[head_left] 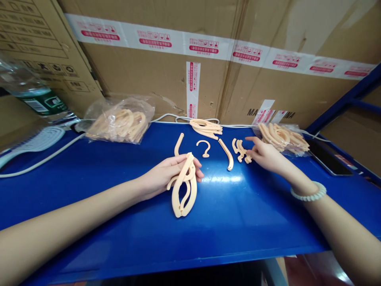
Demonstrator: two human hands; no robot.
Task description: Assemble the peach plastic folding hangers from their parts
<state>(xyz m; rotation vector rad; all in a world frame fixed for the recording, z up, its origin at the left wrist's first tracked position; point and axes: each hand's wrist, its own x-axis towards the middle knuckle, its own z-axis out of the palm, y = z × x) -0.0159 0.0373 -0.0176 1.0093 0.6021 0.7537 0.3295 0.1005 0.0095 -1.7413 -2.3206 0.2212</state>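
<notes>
My left hand (pixel 175 171) is closed around a folded beige plastic folding hanger (pixel 176 194), its arms pointing down toward me and its hook jutting left. My right hand (pixel 264 157) is at a small cluster of beige hook pieces (pixel 239 149), index finger stretched out and fingertips at the cluster's right edge; nothing shows lifted in it. Between the hands lie a single hook (pixel 205 149), a curved hanger arm (pixel 226 155) and another arm (pixel 179 143). Behind them is a stack of hanger arms (pixel 206 128).
Plastic bags of beige hanger parts stand at left (pixel 119 123) and right (pixel 282 139). A phone (pixel 329 157) lies at the right, a hairbrush (pixel 44 139) and a water bottle (pixel 41 99) at the left. A white cable (pixel 232 126) runs along the cardboard boxes (pixel 154 75) behind the blue table (pixel 208 234).
</notes>
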